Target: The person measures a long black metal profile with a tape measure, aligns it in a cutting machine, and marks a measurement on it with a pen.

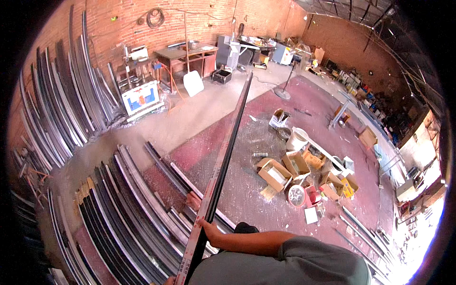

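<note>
A long, straight metal profile [223,175], dark along one side and covered with whitish printed film on the other, stretches from the bottom edge far out ahead of me. My right hand [209,232] is closed round it, with the bare forearm and grey sleeve coming in from the right. Lower down, my left hand [170,281] shows only as a small part at the bottom edge, against the same profile; most of its fingers are cut off. Beneath and left of the profile lie rows of long profiles [137,204], black, grey and silver.
More profiles [61,104] lean against the brick wall at left, beside a machine [140,97]. A wooden desk [178,54] stands farther back. Open cardboard boxes [274,174] and a white bucket [297,139] sit on the reddish floor at right, near a pole stand [282,93].
</note>
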A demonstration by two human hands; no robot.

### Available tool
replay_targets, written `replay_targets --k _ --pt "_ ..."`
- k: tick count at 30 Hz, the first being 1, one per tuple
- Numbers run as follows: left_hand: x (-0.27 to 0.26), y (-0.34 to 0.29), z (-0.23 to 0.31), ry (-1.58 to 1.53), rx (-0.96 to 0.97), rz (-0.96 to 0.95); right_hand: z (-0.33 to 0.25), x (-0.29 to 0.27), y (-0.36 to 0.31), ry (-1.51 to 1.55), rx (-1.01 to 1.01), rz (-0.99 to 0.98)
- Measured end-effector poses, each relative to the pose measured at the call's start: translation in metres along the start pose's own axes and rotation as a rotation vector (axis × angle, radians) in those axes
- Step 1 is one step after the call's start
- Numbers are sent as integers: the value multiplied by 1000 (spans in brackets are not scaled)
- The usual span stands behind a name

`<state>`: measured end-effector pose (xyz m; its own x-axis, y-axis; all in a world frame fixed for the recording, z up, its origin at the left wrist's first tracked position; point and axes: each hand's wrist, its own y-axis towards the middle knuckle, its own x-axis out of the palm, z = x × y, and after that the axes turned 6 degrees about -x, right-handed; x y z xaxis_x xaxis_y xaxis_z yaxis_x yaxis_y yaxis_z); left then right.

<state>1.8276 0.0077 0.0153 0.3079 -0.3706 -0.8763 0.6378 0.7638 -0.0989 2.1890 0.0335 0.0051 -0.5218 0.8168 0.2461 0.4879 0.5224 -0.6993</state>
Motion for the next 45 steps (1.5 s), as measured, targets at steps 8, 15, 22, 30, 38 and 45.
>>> replay_targets --k 8,15,22,30,38,45 --pt "14 221 107 -358 -112 -293 -124 -60 190 -79 -43 -54" --pt "72 493 271 -165 -302 -352 -334 -123 371 -249 -70 235" --pt "144 725 342 -301 -383 -533 -510 -171 524 -229 37 239" --pt "193 978 316 -448 -466 -659 -668 -128 728 -392 146 248" --pt "144 1255 369 -397 -317 -718 -840 -57 921 -458 124 358" --pt "189 1450 405 -387 -380 -812 -939 -84 1099 -550 123 399"
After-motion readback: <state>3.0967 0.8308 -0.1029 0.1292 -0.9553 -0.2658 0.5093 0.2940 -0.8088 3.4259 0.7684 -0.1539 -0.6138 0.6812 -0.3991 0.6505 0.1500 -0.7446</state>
